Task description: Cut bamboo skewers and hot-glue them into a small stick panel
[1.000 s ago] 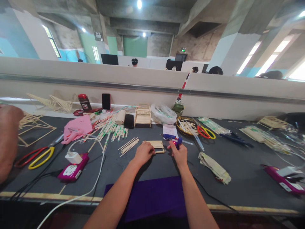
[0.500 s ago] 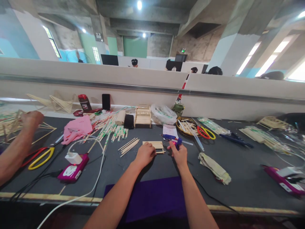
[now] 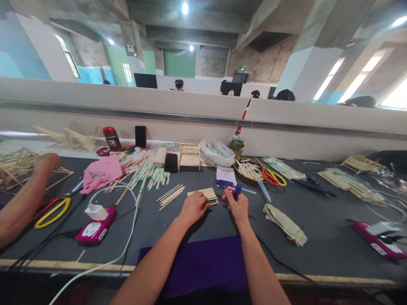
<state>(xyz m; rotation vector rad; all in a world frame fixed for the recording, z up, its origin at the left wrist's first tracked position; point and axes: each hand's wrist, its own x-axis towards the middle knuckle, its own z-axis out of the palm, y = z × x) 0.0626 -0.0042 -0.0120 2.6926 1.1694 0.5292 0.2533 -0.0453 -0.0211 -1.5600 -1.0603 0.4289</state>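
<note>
wooden stick panel (image 3: 203, 194) lies flat at 12 o'clock, left hand (image 3: 192, 207) pressing its near edge with curled fingers. right hand (image 3: 238, 207), at 1 o'clock, grips the blue glue gun (image 3: 231, 187). panel looks partly built; loose sticks (image 3: 171, 195) wait unglued at 11 o'clock.

Flat wooden stick panel (image 3: 205, 194) beside blue glue gun (image 3: 229, 186).

stick panel (image 3: 203, 194): pale bare wood, matt, under the left hand (image 3: 193, 207)
glue gun (image 3: 233, 189): blue plastic, slightly glossy, in the right hand (image 3: 238, 208)
table (image 3: 318, 224): dark grey mat, matt
cloth (image 3: 203, 264), lower centre: purple felt-like fabric, matt
scissors (image 3: 52, 209), left: glossy yellow and red plastic handles
</note>
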